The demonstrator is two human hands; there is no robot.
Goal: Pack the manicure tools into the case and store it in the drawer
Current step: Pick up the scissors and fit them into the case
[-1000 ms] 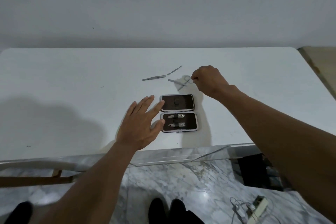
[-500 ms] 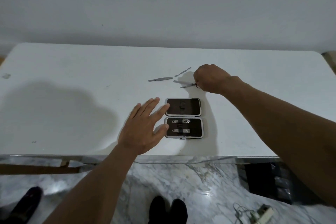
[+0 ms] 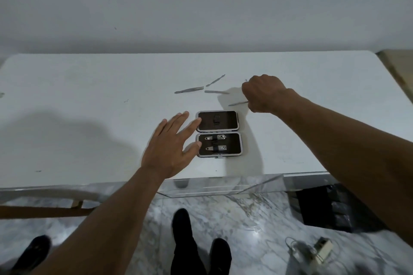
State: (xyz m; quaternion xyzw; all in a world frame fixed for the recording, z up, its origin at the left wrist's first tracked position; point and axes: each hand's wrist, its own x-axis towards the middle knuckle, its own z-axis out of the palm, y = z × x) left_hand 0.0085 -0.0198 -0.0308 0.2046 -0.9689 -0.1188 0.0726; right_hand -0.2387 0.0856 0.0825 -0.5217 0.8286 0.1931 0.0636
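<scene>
An open manicure case (image 3: 219, 133) lies flat on the white table (image 3: 89, 96), dark inside, with two nail clippers (image 3: 215, 142) strapped in its near half. My left hand (image 3: 172, 145) rests open beside the case, fingertips touching its left edge. My right hand (image 3: 264, 94) is closed on a thin metal tool (image 3: 238, 103) whose tip pokes out to the left, just above the table behind the case. Three more slim metal tools lie on the table behind: tweezers (image 3: 188, 90), a file (image 3: 215, 80) and another flat tool (image 3: 216, 92).
A clear acrylic drawer unit (image 3: 223, 185) sits under the table's front edge. On the marble floor are a black box (image 3: 324, 207) at right and a power strip with cable (image 3: 317, 250). My feet (image 3: 196, 241) stand below. A wall backs the table.
My right hand has lifted one thin tool off the pile and drawn it right and toward the case. My left hand stays at the case's left edge.
</scene>
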